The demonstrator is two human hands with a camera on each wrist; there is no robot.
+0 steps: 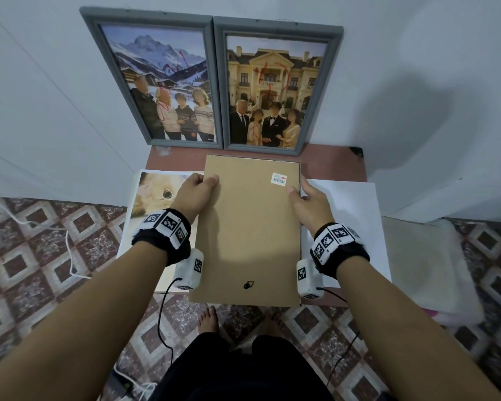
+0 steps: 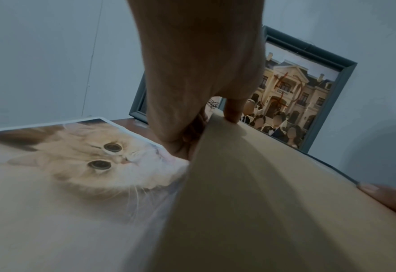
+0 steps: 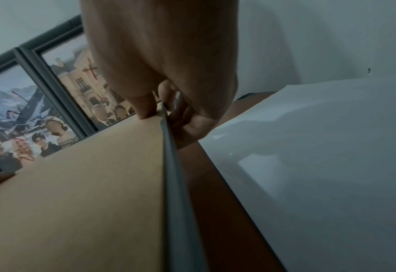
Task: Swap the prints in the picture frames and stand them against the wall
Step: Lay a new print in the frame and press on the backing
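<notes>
Third frame (image 1: pixel 248 227) face-down on the small red-brown table (image 1: pixel 336 166), cardboard back up, held at both side edges: left hand (image 1: pixel 195 189) thumb on top with fingers curled under the left edge, right hand (image 1: pixel 308 201) thumb on the backing, fingers wrapped over the grey right rim. One white barcode sticker (image 1: pixel 279 179) with a red strip near the far right corner, text too small to read; one black hanger clip (image 1: pixel 248 284) near the close edge. Two grey frames against the wall: mountain family print (image 1: pixel 161 82) left, mansion family print (image 1: pixel 275 91) right, both with red scribbles, unreadable. Two loose sheets on the table: cat print (image 1: pixel 154 195) left, blank white sheet (image 1: pixel 347 221) right.
</notes>
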